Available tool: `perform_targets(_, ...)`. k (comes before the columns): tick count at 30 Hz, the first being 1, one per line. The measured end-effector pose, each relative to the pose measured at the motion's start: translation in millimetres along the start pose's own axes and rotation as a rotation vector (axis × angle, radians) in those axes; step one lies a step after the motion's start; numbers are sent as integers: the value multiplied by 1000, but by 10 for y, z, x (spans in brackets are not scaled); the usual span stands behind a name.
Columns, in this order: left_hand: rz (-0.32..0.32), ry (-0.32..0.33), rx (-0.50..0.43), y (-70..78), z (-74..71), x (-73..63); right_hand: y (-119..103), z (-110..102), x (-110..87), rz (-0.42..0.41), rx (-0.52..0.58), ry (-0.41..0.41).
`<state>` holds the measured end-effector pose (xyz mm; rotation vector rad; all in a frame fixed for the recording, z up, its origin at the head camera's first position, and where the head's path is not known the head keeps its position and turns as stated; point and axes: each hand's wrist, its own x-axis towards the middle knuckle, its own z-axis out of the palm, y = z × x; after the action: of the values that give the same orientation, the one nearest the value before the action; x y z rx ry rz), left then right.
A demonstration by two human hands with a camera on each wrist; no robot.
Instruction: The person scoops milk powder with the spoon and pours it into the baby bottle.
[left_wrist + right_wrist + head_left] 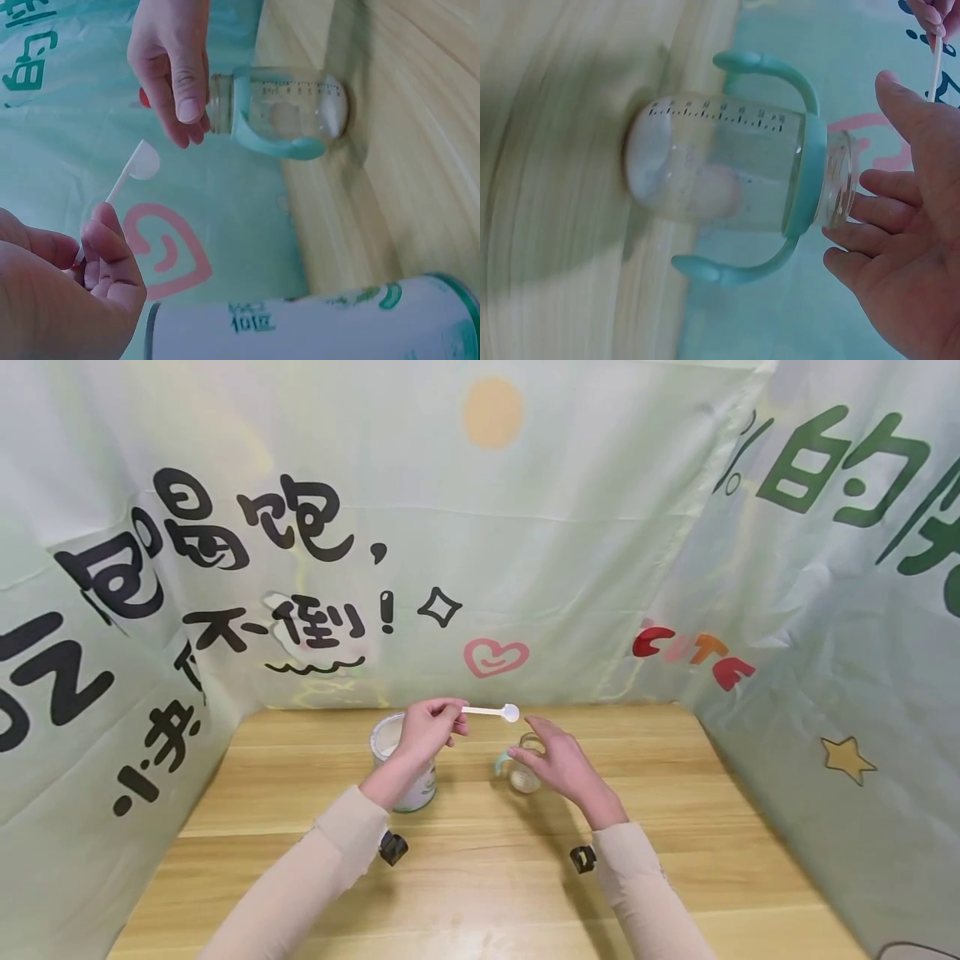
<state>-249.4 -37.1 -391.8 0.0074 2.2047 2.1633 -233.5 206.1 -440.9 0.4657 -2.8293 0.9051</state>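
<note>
My left hand [423, 735] pinches the handle of a white measuring scoop [487, 711] between thumb and fingers. The scoop's bowl points right, in the air above the table. Below this hand stands a white milk powder tin [416, 792] with its top uncovered. A clear baby bottle [727, 161] with two mint-green handles stands upright and uncapped on the table. White powder [646, 154] lies at its bottom. Beside the bottle's neck is my right hand [564, 767], its fingers extended and thumb apart, with fingertips right at the glass rim in the right wrist view.
The wooden table [480, 860] carries the tin on the left and the bottle to its right. A printed pale green curtain [585, 568] rises behind the table and along both sides. A black wrist mount [392, 847] shows at the left cuff, another [582, 859] at the right.
</note>
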Motion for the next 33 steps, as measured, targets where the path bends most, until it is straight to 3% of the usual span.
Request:
perform_targets(7,-21,50,26,59,-128,6,-94,22,44,6,16,-42)
perform_targets(11,-33,60,-9,90,-195,-16,-124,52,75,-22,-1,-42)
perform_targets(21,-55,87,-46,95,-424,-37,-276,107,154,-52,-18,-65)
perform_targets(33,-65,151,-26,97,-697,-55,-438,176,230,-78,-43,-98)
